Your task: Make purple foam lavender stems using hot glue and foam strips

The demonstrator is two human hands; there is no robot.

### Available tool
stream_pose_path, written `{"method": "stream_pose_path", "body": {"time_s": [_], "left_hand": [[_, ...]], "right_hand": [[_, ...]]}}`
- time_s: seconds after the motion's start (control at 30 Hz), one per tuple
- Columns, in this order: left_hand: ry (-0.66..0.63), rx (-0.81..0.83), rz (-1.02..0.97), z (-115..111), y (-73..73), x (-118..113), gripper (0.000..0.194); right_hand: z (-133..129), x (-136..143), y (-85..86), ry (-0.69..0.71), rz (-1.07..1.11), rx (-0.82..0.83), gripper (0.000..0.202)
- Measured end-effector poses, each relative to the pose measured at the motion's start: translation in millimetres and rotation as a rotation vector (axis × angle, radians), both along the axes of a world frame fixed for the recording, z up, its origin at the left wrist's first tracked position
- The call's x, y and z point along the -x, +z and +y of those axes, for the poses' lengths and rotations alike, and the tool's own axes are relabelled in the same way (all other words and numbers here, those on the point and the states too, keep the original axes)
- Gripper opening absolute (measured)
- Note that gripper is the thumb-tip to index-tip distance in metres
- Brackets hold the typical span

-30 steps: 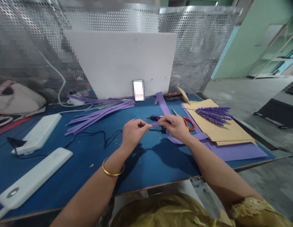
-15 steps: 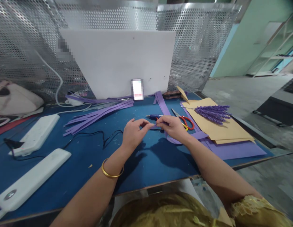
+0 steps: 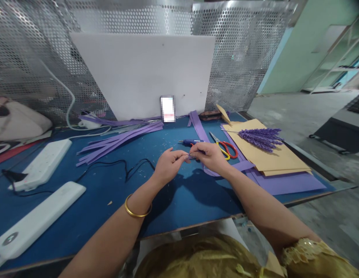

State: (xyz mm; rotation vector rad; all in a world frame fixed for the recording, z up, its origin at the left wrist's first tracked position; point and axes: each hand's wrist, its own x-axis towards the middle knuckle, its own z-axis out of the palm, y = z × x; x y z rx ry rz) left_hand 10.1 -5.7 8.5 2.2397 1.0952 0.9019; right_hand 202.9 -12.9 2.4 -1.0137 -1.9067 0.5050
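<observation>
Over the blue table, my left hand and my right hand meet fingertip to fingertip. Both pinch a small purple piece, mostly hidden by the fingers. A long purple strip runs from the back of the table and curls round beneath my right hand. Just beyond the hands lies a blue tool with a pointed tip. Scissors with red and yellow handles rest to the right of my right hand, blades pointing away.
Purple strips lie at back left, near white power strips and a black cable. A lit phone leans on a white board. At right, purple flowers lie on tan sheets.
My left hand has moved slightly right, closer to my right hand, and its fingers have drawn together. My right hand has barely moved.
</observation>
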Motion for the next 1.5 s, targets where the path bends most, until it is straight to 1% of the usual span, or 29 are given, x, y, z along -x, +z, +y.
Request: {"method": "stream_pose_path", "body": {"time_s": [0.07, 0.2, 0.33, 0.4, 0.43, 0.53, 0.63, 0.7, 0.8, 0.87, 0.93, 0.97, 1.03, 1.13, 1.2, 1.27, 1.33, 1.5], "left_hand": [[0.045, 0.044, -0.036, -0.1, -0.2, 0.5, 0.027], [0.234, 0.063, -0.103, -2.1, 1.1, 1.4, 0.026], [0.384, 0.06, -0.099, -3.6, 2.4, 1.3, 0.029], [0.398, 0.064, -0.113, -2.8, 2.0, 1.8, 0.029], [0.381, 0.069, -0.127, -2.0, 1.7, 2.2, 0.028], [0.278, 0.089, -0.165, 1.0, 0.9, 4.1, 0.019], [0.225, 0.104, -0.149, 2.5, 1.7, 5.3, 0.02], [0.243, 0.106, -0.111, 2.2, 2.9, 5.6, 0.022], [0.337, 0.092, -0.098, 1.7, 5.0, 6.7, 0.023], [0.408, 0.064, -0.157, 2.5, 5.9, 8.3, 0.029], [0.434, 0.03, -0.237, 3.9, 6.2, 9.6, 0.035], [0.418, 0.016, -0.262, 4.3, 5.9, 9.6, 0.036], [0.338, 0.003, -0.269, 4.3, 4.4, 8.0, 0.031], [0.188, 0.035, -0.2, 1.8, 0.6, 3.2, 0.02], [0.124, 0.043, -0.124, -0.2, -1.2, 0.7, 0.019], [0.092, 0.015, -0.061, -1.5, -1.5, -0.1, 0.024], [0.081, -0.01, -0.044, -2.2, -0.5, 0.2, 0.026], [0.059, 0.038, -0.034, -2.5, 1.2, 0.0, 0.026]], "right_hand": [[0.4, -0.3, -0.6, -0.025, -0.003, -0.007, 0.013], [2.0, -1.0, -2.2, -0.064, -0.011, -0.013, 0.012], [3.5, -2.7, -2.7, -0.079, -0.002, -0.032, 0.012], [4.1, -4.2, -2.2, -0.088, 0.0, -0.038, 0.012], [4.4, -5.0, -1.8, -0.096, 0.001, -0.035, 0.012], [5.8, -7.9, -1.4, -0.132, 0.006, -0.006, 0.012], [7.3, -9.8, -1.9, -0.152, 0.01, 0.007, 0.011], [7.8, -10.3, -2.2, -0.154, 0.009, 0.007, 0.011], [7.7, -10.7, -1.4, -0.16, 0.02, 0.009, 0.011], [7.3, -11.1, -0.1, -0.172, 0.037, 0.007, 0.012], [6.6, -11.1, 1.2, -0.172, 0.043, 0.009, 0.012], [6.2, -10.9, 1.6, -0.163, 0.038, 0.01, 0.012], [5.6, -9.4, 1.5, -0.13, 0.021, 0.003, 0.012], [4.3, -5.8, 0.1, -0.063, -0.004, -0.037, 0.011], [3.0, -3.5, -0.5, -0.022, -0.022, -0.052, 0.011], [1.3, -2.1, 0.0, -0.007, -0.044, -0.053, 0.011], [0.0, -1.8, 1.5, -0.018, -0.057, -0.04, 0.01], [-0.5, -1.7, 2.5, -0.055, -0.053, 0.024, 0.009]]}}
